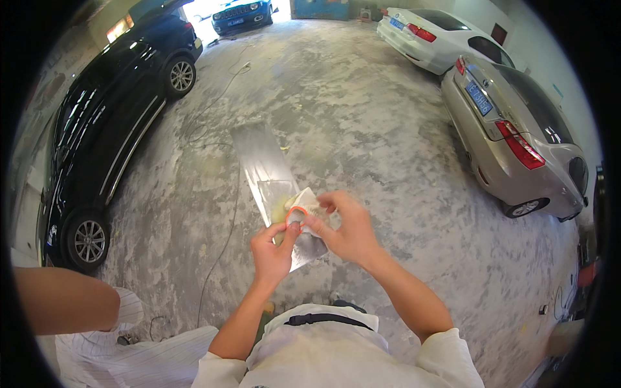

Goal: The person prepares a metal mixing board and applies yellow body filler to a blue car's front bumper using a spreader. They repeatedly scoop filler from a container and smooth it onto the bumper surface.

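Observation:
A small orange-rimmed ring-like item [297, 211] is held at the centre, over a long shiny silver panel [252, 158]. My left hand [270, 255] is closed on it, thumb and index finger at its lower left. My right hand [346, 236] has its thumb at the item's right side and its fingers curled at a crumpled whitish piece [304, 195] just behind it. A yellowish patch shows beside the ring; what it is, I cannot make out.
Another person's arm [65, 301] and striped clothing [129, 355] are at lower left. A black car [110, 129] stands left, a blue one [239, 18] at the back, white [427, 32] and beige [511, 129] cars right. Cables [233, 226] lie on the concrete floor [388, 161].

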A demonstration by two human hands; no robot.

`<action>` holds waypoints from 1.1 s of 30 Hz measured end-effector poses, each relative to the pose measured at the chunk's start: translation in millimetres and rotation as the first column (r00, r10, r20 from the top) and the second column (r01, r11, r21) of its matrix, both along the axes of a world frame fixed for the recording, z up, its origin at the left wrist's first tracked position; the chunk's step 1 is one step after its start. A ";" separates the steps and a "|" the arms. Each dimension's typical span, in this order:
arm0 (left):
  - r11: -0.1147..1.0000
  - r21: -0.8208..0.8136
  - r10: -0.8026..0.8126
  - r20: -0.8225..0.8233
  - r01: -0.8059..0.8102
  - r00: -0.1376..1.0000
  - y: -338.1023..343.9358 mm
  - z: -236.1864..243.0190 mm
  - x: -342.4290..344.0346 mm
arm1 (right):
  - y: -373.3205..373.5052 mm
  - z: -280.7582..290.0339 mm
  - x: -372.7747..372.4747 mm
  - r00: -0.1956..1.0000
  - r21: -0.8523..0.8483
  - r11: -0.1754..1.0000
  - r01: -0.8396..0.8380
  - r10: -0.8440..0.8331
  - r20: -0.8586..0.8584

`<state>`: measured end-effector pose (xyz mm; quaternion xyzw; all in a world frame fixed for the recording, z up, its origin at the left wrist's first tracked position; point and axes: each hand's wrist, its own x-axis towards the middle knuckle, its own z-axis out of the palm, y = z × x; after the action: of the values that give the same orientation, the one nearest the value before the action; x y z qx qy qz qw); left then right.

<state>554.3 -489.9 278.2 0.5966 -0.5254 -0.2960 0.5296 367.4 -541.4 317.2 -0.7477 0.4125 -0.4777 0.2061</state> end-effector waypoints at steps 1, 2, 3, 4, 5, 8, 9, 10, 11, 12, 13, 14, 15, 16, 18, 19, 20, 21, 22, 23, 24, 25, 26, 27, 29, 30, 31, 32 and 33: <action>1.000 -0.013 0.005 0.057 -0.004 0.998 1.2 -1.1 0.1 | 3.2 -0.6 3.4 0.999 0.098 0.994 -0.050 0.051 -0.008; 0.999 -0.038 0.015 0.120 -0.010 0.993 2.5 -2.3 -0.6 | 5.6 -1.0 5.7 0.992 0.181 0.976 -0.120 0.124 -0.011; 0.999 -0.041 0.012 0.156 -0.006 0.988 4.2 -4.0 -1.4 | 3.2 -2.0 7.6 0.990 0.200 0.973 -0.116 0.130 -0.061; 0.998 -0.063 0.018 0.188 -0.006 0.982 5.8 -6.4 -3.4 | 0.4 -3.1 6.8 0.999 0.219 0.975 -0.037 0.041 -0.016; 0.994 -0.109 0.028 0.233 -0.002 0.972 7.2 -8.7 -4.5 | -7.1 -4.1 4.6 1.000 0.254 0.967 0.021 -0.026 0.017; 0.988 -0.148 0.059 0.084 -0.046 0.995 10.8 -15.1 -6.7 | -38.4 -3.4 -20.4 0.868 0.459 0.888 0.036 -0.255 0.426; 0.988 -0.135 0.089 0.077 -0.079 0.993 11.7 -16.5 -6.0 | -48.0 -2.0 -33.3 0.777 0.498 0.863 -0.086 -0.255 0.576; 0.987 -0.121 0.117 0.071 -0.108 0.991 12.4 -17.2 -4.2 | -55.8 0.1 -46.0 0.644 0.507 0.846 -0.165 -0.297 0.705; 0.986 -0.077 0.151 0.059 -0.147 0.987 13.3 -17.5 -1.9 | -61.8 1.1 -55.0 0.626 0.519 0.811 -0.269 -0.262 0.734; 0.988 -0.102 0.126 0.060 -0.119 0.990 13.7 -17.5 0.9 | -66.0 2.9 -63.6 0.595 0.519 0.789 -0.330 -0.253 0.763; 0.989 -0.098 0.113 0.053 -0.108 0.992 14.8 -17.4 3.6 | -67.9 3.8 -68.9 0.576 0.584 0.729 -0.357 -0.320 0.752; 0.992 -0.068 0.110 0.047 -0.106 0.993 15.7 -17.4 6.3 | -68.2 4.7 -71.9 0.517 0.522 0.763 -0.382 -0.292 0.805; 0.993 -0.086 0.092 0.069 -0.086 0.993 16.8 -17.7 7.9 | -66.0 5.2 -73.7 0.476 0.513 0.769 -0.383 -0.312 0.823; 0.994 -0.080 0.081 0.095 -0.073 0.992 17.7 -17.9 9.3 | -64.5 5.1 -72.5 0.436 0.461 0.787 -0.410 -0.275 0.857; 0.997 -0.067 0.057 0.112 -0.049 0.992 18.3 -19.6 9.2 | -58.9 4.3 -68.9 0.811 0.602 0.759 -0.247 -0.177 0.557; 0.997 -0.061 0.048 0.107 -0.042 0.993 17.8 -20.6 8.0 | -56.1 4.1 -66.8 0.977 0.644 0.755 -0.120 -0.024 0.211; 0.998 -0.059 0.041 0.102 -0.035 0.994 17.4 -21.4 6.4 | -56.0 4.1 -65.7 0.973 0.629 0.776 0.051 0.104 -0.207; 0.998 -0.051 0.045 0.098 -0.040 0.994 17.6 -21.9 5.1 | -54.2 4.2 -65.3 0.997 0.617 0.784 -0.071 0.043 0.060; 0.998 -0.053 0.046 0.085 -0.041 0.995 16.8 -22.7 3.6 | -55.4 4.6 -65.8 0.954 0.594 0.777 -0.209 0.028 0.299; 0.997 -0.067 0.028 0.063 -0.024 0.998 16.1 -23.5 2.1 | -55.4 4.8 -67.3 0.884 0.603 0.740 -0.298 -0.025 0.467; 0.997 -0.068 0.048 0.084 -0.042 0.995 15.5 -24.0 1.0 | -57.8 6.5 -69.4 0.794 0.630 0.704 -0.329 -0.155 0.588; 0.996 -0.079 0.052 0.103 -0.044 0.993 14.8 -24.2 0.9 | -57.6 7.1 -71.4 0.757 0.605 0.691 -0.395 -0.128 0.641; 0.995 -0.093 0.060 0.130 -0.048 0.990 14.6 -24.4 0.6 | -58.8 9.4 -73.2 0.746 0.600 0.692 -0.401 -0.133 0.653; 0.994 -0.101 0.059 0.126 -0.046 0.990 14.6 -24.9 1.1 | -58.8 10.7 -74.5 0.736 0.595 0.692 -0.408 -0.135 0.663; 0.989 -0.126 0.090 0.133 -0.073 0.987 16.8 -26.4 2.1 | -56.8 13.7 -74.9 0.820 0.616 0.720 -0.319 -0.116 0.560; 0.991 -0.104 0.092 0.127 -0.079 0.988 18.2 -27.4 3.0 | -55.9 14.4 -73.5 0.893 0.625 0.750 -0.217 -0.106 0.437; 0.993 -0.092 0.090 0.118 -0.079 0.989 19.5 -29.1 3.3 | -55.1 14.3 -71.7 0.942 0.583 0.802 -0.131 -0.083 0.326; 0.995 -0.071 0.079 0.106 -0.072 0.991 20.5 -31.3 3.3 | -55.1 12.9 -69.5 0.943 0.634 0.764 -0.121 -0.110 0.313; 0.997 -0.050 0.069 0.098 -0.064 0.993 21.5 -33.8 3.8 | -56.3 10.4 -66.1 0.940 0.645 0.752 -0.135 -0.108 0.323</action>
<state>558.1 -468.4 244.4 0.6153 -0.5377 -0.2357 0.5261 301.3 -597.7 327.6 -0.5358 0.5066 -0.4220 0.5274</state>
